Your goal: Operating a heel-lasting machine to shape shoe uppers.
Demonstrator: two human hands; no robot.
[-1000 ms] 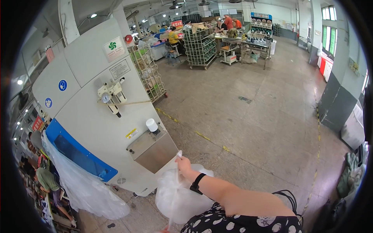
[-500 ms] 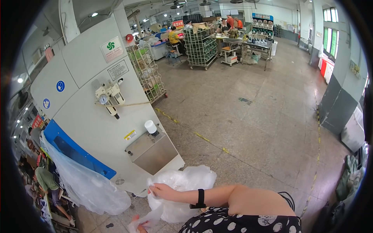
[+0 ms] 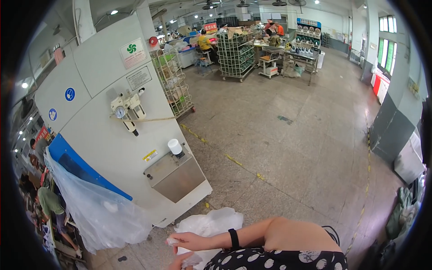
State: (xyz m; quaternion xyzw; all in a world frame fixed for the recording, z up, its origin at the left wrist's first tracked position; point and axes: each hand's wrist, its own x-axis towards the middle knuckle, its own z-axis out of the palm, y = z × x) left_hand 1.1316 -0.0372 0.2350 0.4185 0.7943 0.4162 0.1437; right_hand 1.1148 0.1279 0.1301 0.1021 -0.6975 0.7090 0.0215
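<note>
A whitish translucent plastic bag (image 3: 215, 221) lies bunched on the floor in front of me. My right hand (image 3: 191, 241), with a dark band at the wrist, is closed on a gathered bit of its film. Just below, close to the right hand, is my left hand (image 3: 181, 261), partly cut off by the lower edge. Its fingers are closed on crumpled film of the same bag. The bag's lower side is hidden behind my right forearm and the black, white-dotted clothing.
A tall grey machine (image 3: 103, 81) stands left, with a metal box (image 3: 177, 180) low on it and a clear plastic sheet (image 3: 99, 216) hanging beside it. A loaded wire cart (image 3: 236, 54) and workers are farther back. Dark green fabric (image 3: 398, 216) is piled at right.
My right hand has moved down and slightly left, and the bag has sunk lower. My left hand has moved right, closer to the right one. The hanging sheet's folds have shifted.
</note>
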